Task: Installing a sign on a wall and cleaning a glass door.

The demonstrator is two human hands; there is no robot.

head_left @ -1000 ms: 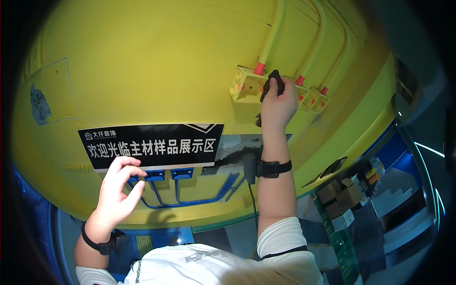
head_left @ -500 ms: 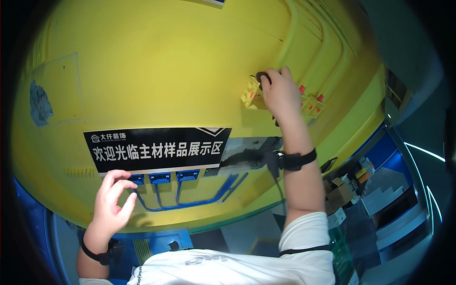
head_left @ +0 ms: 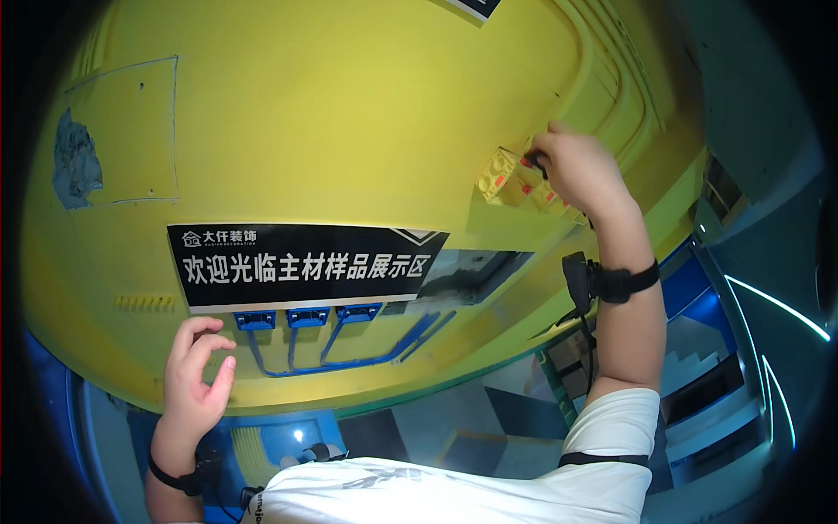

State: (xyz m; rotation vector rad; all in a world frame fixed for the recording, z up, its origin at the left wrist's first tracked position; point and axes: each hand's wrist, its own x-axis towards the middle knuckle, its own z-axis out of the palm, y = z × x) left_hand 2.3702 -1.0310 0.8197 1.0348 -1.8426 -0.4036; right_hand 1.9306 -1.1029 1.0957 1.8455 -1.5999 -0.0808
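Note:
My right hand (head_left: 583, 170) is raised against a yellow wall (head_left: 349, 113), with its fingers closed on a small dark tool (head_left: 539, 162). The tool's tip is at a row of yellow wall boxes (head_left: 506, 179) with red fittings. A black band with a small device sits on that wrist. My left hand (head_left: 199, 375) hangs lower left, fingers loosely curled and apart, holding nothing. It is just left of and below three blue wall boxes (head_left: 305, 317), not touching them.
A long black sign (head_left: 301, 262) with white characters is fixed to the wall above the blue boxes. Blue conduits (head_left: 349, 358) run down from them. A grey rough patch (head_left: 74, 162) marks the wall's upper left. Blue steps (head_left: 707, 349) lie lower right.
My left hand has come off the sign's lower edge and dropped lower. My right hand stays at the yellow boxes with the tool, and the view has shifted so they sit further right.

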